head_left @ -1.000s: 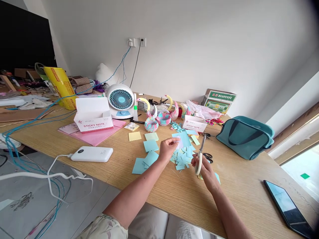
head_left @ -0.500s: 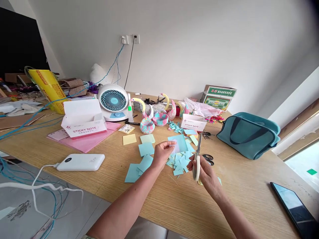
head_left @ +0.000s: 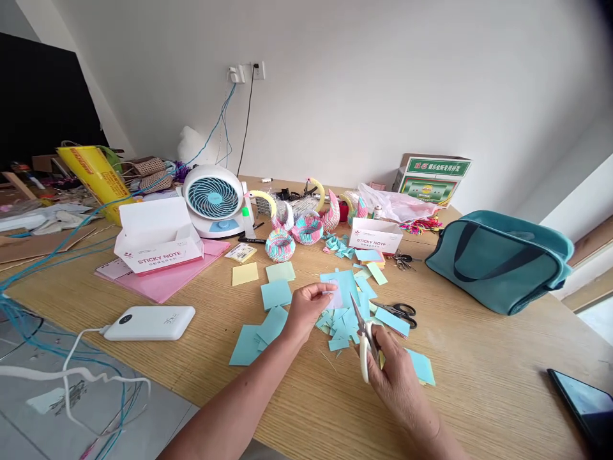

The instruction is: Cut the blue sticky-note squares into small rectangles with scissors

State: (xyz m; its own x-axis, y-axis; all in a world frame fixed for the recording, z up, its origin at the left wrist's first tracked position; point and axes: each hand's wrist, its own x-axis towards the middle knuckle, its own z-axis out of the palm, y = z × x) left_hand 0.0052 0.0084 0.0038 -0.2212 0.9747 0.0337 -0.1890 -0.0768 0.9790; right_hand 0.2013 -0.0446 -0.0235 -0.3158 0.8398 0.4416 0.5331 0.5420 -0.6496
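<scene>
Between thumb and fingers, my left hand (head_left: 309, 308) pinches a blue sheet of paper (head_left: 345, 286) with a pale lilac piece over its left part. My right hand (head_left: 395, 367) is closed round the white handles of a pair of scissors (head_left: 364, 332). The blades point up and to the left, their tips by the lower right edge of the sheet. Below both lies a heap of small blue paper cuttings (head_left: 341, 329). Larger blue paper squares (head_left: 249, 345) rest left of my left hand, and a blue pad (head_left: 421, 367) lies beside my right hand.
Black-handled scissors (head_left: 402, 311) lie right of the heap. Folded-paper swans (head_left: 306, 227) stand behind, near two sticky note boxes (head_left: 165, 252) (head_left: 376, 241) and a fan (head_left: 214, 201). A teal bag (head_left: 502, 262), a phone (head_left: 582, 402) and a white power bank (head_left: 149, 322) sit toward the sides.
The scissors have swung from upright to leaning left, and their tips have come to the blue sheet. My right hand has moved lower. The view has shifted slightly.
</scene>
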